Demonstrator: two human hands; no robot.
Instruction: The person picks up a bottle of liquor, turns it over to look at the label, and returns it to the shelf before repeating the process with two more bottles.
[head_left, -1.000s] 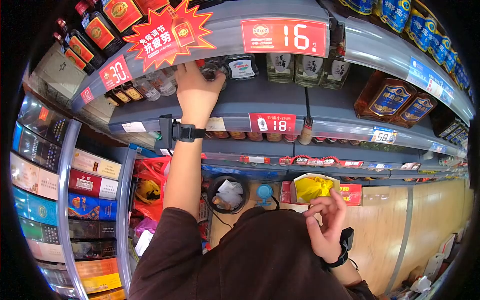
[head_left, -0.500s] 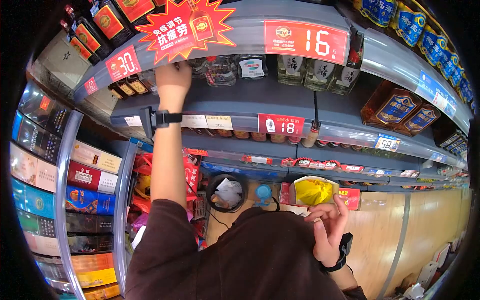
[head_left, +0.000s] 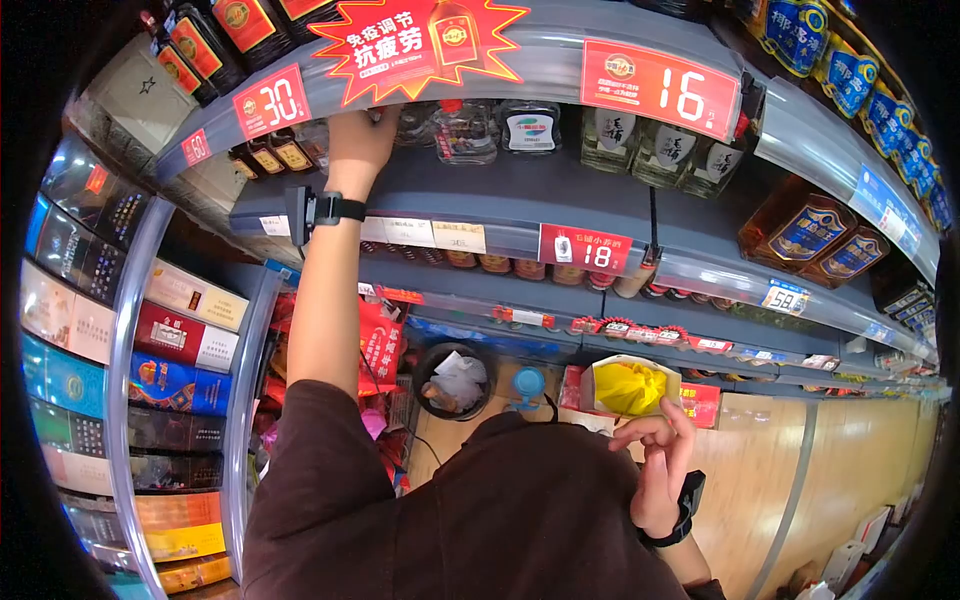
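Note:
My left hand (head_left: 358,140) reaches into the shelf below the upper price rail, among small clear bottles. Its fingertips are hidden under the rail, so what they hold, if anything, does not show. Just right of it stand a clear bottle with a red cap (head_left: 464,135) and one with a white label (head_left: 531,128). Small dark bottles with yellow labels (head_left: 265,158) are on its left. In front of my dark shirt, my right hand (head_left: 657,465) is raised with loosely bent fingers apart and nothing in them.
Above my left hand runs a price rail (head_left: 545,75) with a red starburst sign (head_left: 425,45). Boxes (head_left: 180,390) fill the shelves at left. On the floor are a black bin (head_left: 432,405), a blue-topped object (head_left: 528,382) and a carton (head_left: 668,375) holding a yellow bag.
The view has shifted slightly, so the shelf sits further right. My left hand is still among the bottles, a little further right in view. My right hand stays almost in place.

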